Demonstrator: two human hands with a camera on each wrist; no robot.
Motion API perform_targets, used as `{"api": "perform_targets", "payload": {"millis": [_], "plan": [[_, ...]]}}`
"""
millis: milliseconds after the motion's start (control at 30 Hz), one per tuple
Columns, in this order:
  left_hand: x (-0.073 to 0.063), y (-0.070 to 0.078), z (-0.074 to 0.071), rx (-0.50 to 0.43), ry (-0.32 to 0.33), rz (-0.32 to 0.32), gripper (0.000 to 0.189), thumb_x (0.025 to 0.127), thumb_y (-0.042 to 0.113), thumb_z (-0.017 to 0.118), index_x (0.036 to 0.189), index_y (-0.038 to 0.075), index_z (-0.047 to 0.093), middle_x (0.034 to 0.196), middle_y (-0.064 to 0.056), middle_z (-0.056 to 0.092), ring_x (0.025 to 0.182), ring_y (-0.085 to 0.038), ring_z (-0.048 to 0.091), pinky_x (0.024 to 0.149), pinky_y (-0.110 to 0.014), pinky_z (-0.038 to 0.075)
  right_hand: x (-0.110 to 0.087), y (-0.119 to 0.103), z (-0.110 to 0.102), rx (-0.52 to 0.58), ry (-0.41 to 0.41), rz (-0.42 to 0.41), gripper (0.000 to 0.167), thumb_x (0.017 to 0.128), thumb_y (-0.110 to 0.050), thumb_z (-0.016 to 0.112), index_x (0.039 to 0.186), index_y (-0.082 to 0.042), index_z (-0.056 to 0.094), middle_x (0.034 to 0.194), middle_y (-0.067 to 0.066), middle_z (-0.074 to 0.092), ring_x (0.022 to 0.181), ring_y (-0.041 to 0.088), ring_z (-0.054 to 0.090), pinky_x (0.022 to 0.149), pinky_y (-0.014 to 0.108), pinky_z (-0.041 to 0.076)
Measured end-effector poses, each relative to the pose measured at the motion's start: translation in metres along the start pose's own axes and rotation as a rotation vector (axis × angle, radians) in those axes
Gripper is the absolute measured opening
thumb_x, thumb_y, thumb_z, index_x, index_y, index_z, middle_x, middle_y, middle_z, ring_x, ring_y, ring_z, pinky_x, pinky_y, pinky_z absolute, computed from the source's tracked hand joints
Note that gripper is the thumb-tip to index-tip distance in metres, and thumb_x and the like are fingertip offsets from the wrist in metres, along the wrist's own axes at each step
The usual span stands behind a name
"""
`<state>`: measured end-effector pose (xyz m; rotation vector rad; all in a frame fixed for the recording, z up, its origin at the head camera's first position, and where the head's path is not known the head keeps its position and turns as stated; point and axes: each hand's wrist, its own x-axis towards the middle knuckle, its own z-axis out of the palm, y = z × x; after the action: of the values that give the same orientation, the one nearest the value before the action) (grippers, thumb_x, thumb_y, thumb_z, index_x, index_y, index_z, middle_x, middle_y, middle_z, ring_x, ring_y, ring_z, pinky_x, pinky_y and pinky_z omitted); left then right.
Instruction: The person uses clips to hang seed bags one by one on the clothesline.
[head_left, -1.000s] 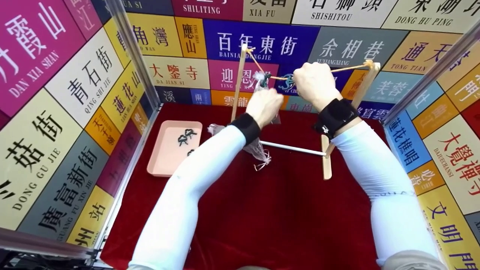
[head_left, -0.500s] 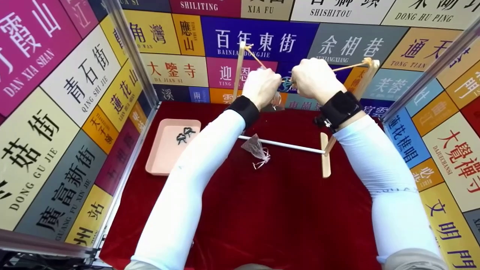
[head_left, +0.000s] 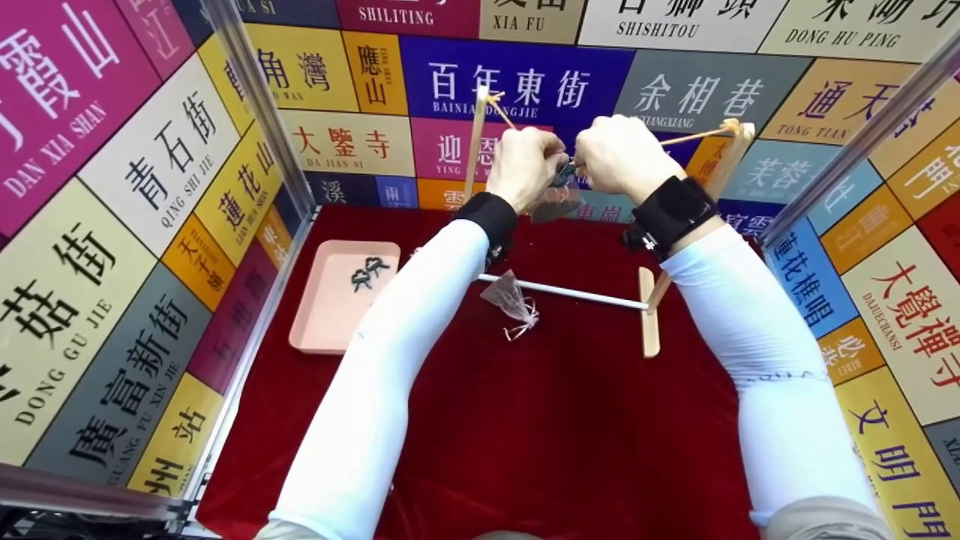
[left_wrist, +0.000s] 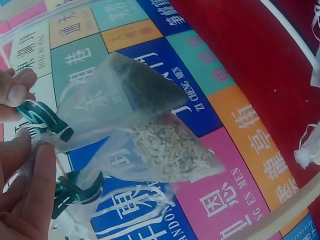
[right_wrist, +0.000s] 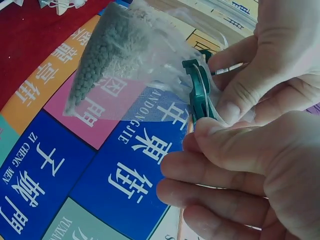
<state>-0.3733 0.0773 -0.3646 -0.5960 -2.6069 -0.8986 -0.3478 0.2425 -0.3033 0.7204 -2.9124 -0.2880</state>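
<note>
Up at the orange cord (head_left: 694,139), my left hand (head_left: 525,165) and right hand (head_left: 619,154) nearly meet. In the right wrist view, my right thumb and a finger pinch the end of a green clip (right_wrist: 200,87), its other fingers extended. My left hand pinches the white drawstring beside that clip. From it hangs a sheer mesh bag (right_wrist: 95,60) with dark pellets. In the left wrist view, a second green clip (left_wrist: 82,192) sits by my left fingers, near a mesh bag (left_wrist: 170,150) of pale, short pieces. My hands partly hide how clips and cord join.
Two wooden posts, left (head_left: 476,146) and right (head_left: 727,169), hold the cord; a white rod (head_left: 585,294) runs low between them. Another mesh bag (head_left: 510,296) lies on the red cloth (head_left: 570,427). A pink tray (head_left: 326,300) at left holds more dark green clips (head_left: 367,274).
My left hand has risen to the cord and turned, bringing its fingers beside the right hand. The right hand has shifted slightly left.
</note>
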Motion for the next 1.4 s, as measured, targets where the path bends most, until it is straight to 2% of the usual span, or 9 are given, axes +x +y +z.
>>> {"api": "perform_targets", "payload": {"millis": [100, 233, 333, 533, 767, 867, 1000, 1200, 1400], "plan": [[-0.001, 0.001, 0.000, 0.010, -0.002, 0.004, 0.016, 0.106, 0.026, 0.079, 0.115, 0.020, 0.090, 0.115, 0.001, 0.089, 0.108, -0.021, 0.084, 0.098, -0.035, 0.065, -0.003, 0.001, 0.001, 0.007, 0.027, -0.007, 0.018, 0.094, -0.016, 0.076, 0.091, 0.001, 0.082, 0.094, 0.030, 0.079, 0.091, 0.056, 0.075, 0.081, 0.071, 0.063], [-0.002, 0.000, 0.000, 0.037, -0.008, -0.001, 0.017, 0.106, 0.025, 0.079, 0.117, 0.020, 0.090, 0.117, 0.001, 0.089, 0.109, -0.023, 0.084, 0.100, -0.036, 0.066, -0.006, 0.002, 0.006, 0.026, 0.053, 0.014, 0.034, 0.092, -0.035, 0.081, 0.080, -0.004, 0.075, 0.079, 0.020, 0.073, 0.082, 0.051, 0.073, 0.074, 0.067, 0.061], [-0.005, -0.001, 0.001, 0.047, -0.024, 0.009, 0.017, 0.106, 0.024, 0.078, 0.119, 0.020, 0.089, 0.116, 0.000, 0.089, 0.109, -0.023, 0.084, 0.100, -0.036, 0.066, -0.008, 0.003, 0.010, 0.035, 0.070, 0.037, 0.041, 0.090, -0.045, 0.082, 0.083, -0.005, 0.074, 0.079, 0.017, 0.071, 0.081, 0.049, 0.072, 0.071, 0.066, 0.061], [-0.011, -0.002, 0.001, 0.057, -0.054, 0.105, 0.018, 0.106, 0.020, 0.076, 0.119, 0.018, 0.088, 0.116, 0.000, 0.088, 0.109, -0.023, 0.084, 0.098, -0.039, 0.066, -0.016, 0.007, 0.022, 0.082, 0.157, 0.059, 0.035, 0.090, -0.039, 0.081, 0.094, -0.004, 0.080, 0.087, 0.018, 0.080, 0.083, 0.049, 0.075, 0.070, 0.067, 0.061], [-0.022, -0.009, -0.002, 0.034, -0.009, 0.211, 0.018, 0.105, 0.015, 0.075, 0.117, 0.013, 0.088, 0.116, -0.006, 0.088, 0.108, -0.026, 0.084, 0.098, -0.039, 0.066, -0.024, 0.005, 0.045, 0.303, 0.332, 0.018, 0.026, 0.092, -0.028, 0.082, 0.094, -0.002, 0.076, 0.080, 0.016, 0.079, 0.073, 0.040, 0.074, 0.069, 0.057, 0.058], [-0.028, -0.013, -0.004, -0.011, 0.013, 0.242, 0.018, 0.105, 0.016, 0.074, 0.115, 0.009, 0.087, 0.110, -0.010, 0.087, 0.102, -0.028, 0.083, 0.094, -0.039, 0.066, -0.028, 0.005, 0.058, 0.403, 0.419, 0.005, 0.027, 0.092, -0.024, 0.083, 0.104, 0.000, 0.080, 0.085, 0.017, 0.083, 0.074, 0.037, 0.078, 0.071, 0.054, 0.062], [-0.035, -0.019, -0.007, -0.084, 0.050, 0.274, 0.019, 0.106, 0.021, 0.073, 0.109, 0.007, 0.086, 0.104, -0.010, 0.086, 0.093, -0.026, 0.081, 0.087, -0.037, 0.065, -0.037, 0.006, 0.075, 0.468, 0.492, 0.024, 0.033, 0.094, -0.023, 0.086, 0.116, 0.002, 0.082, 0.090, 0.020, 0.085, 0.075, 0.037, 0.081, 0.073, 0.054, 0.066], [-0.047, -0.038, -0.015, -0.065, 0.037, 0.301, 0.018, 0.107, 0.022, 0.072, 0.107, 0.008, 0.084, 0.105, -0.010, 0.087, 0.088, -0.026, 0.081, 0.081, -0.037, 0.066, -0.055, 0.007, 0.096, 0.493, 0.442, 0.075, 0.026, 0.096, -0.024, 0.085, 0.107, 0.000, 0.083, 0.090, 0.016, 0.086, 0.072, 0.033, 0.080, 0.070, 0.051, 0.065], [-0.063, -0.077, -0.023, 0.055, -0.028, 0.273, 0.022, 0.109, 0.024, 0.069, 0.109, 0.007, 0.084, 0.104, -0.012, 0.086, 0.088, -0.030, 0.081, 0.080, -0.043, 0.068, -0.070, 0.009, 0.114, 0.480, 0.371, 0.137, 0.017, 0.098, -0.020, 0.077, 0.103, -0.004, 0.082, 0.088, 0.013, 0.085, 0.073, 0.033, 0.078, 0.071, 0.053, 0.063]]}}
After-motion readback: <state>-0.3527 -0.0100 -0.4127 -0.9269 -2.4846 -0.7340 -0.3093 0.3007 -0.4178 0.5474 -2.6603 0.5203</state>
